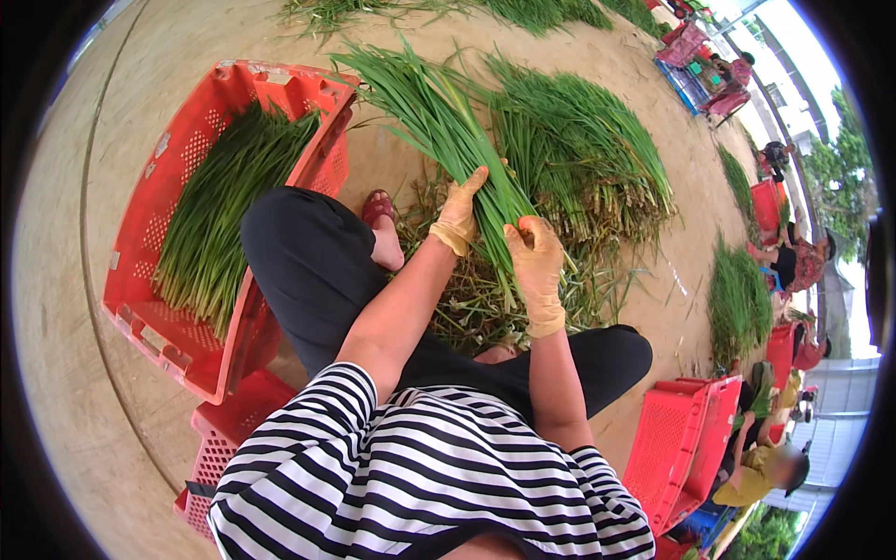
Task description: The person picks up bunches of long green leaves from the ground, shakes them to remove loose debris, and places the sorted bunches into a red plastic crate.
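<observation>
My left hand (458, 213), in a thin yellowish glove, grips a bunch of long green leafy stalks (448, 136) that look like garlic chives. The leaves fan out towards the upper left, and the stalk ends point down. My right hand (537, 262), gloved the same way, is at the lower part of the bunch, with thumb and index finger bent at its edge; whether it pinches a stalk is hard to tell. A big pile of the same greens (581, 147) lies on the floor beyond my hands. Beneath them is a heap of trimmed, partly dry leaves (476, 308).
To my left a red plastic crate (164, 350) holds neatly laid greens (231, 210), with another red crate (213, 448) below it. More red crates (665, 448) stand at the right. Further greens (738, 301) lie on the concrete floor, and several people sit along the right side.
</observation>
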A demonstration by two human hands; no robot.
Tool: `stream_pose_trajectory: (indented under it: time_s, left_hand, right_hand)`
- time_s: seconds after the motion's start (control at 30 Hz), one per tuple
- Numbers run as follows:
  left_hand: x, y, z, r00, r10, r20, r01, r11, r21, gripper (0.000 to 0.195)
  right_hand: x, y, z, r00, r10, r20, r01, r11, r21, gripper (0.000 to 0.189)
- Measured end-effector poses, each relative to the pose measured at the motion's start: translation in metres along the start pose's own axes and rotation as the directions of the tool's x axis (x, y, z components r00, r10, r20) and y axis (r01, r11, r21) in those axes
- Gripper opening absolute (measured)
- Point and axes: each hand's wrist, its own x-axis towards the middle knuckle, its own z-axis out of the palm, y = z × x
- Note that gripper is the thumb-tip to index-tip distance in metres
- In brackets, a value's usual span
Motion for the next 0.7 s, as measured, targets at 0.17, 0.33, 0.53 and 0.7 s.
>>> stream_pose_trajectory:
  time_s: [0.17, 0.33, 0.53, 0.7]
  left_hand:
    - [0.001, 0.003, -0.002, 0.999, -0.023, -0.044, 0.017, 0.992, -0.121, 0.041]
    - [-0.005, 0.013, 0.008, 0.992, 0.013, -0.126, -0.026, 0.995, -0.101, 0.036]
    - [0.012, 0.021, -0.009, 0.986, 0.017, -0.165, -0.054, 0.973, -0.226, 0.030]
    - [0.020, 0.021, -0.019, 0.962, 0.090, -0.256, -0.131, 0.981, -0.144, 0.030]
  right_hand:
    - [-0.002, 0.012, -0.003, 0.998, -0.017, -0.066, 0.031, 0.975, 0.222, 0.014]
    - [-0.002, 0.000, -0.019, 0.987, 0.123, 0.106, -0.162, 0.773, 0.613, 0.022]
    - [-0.016, 0.005, -0.051, 0.937, 0.319, 0.140, -0.289, 0.486, 0.825, 0.021]
    - [-0.032, 0.038, -0.082, 0.927, 0.366, 0.079, -0.292, 0.574, 0.765, 0.022]
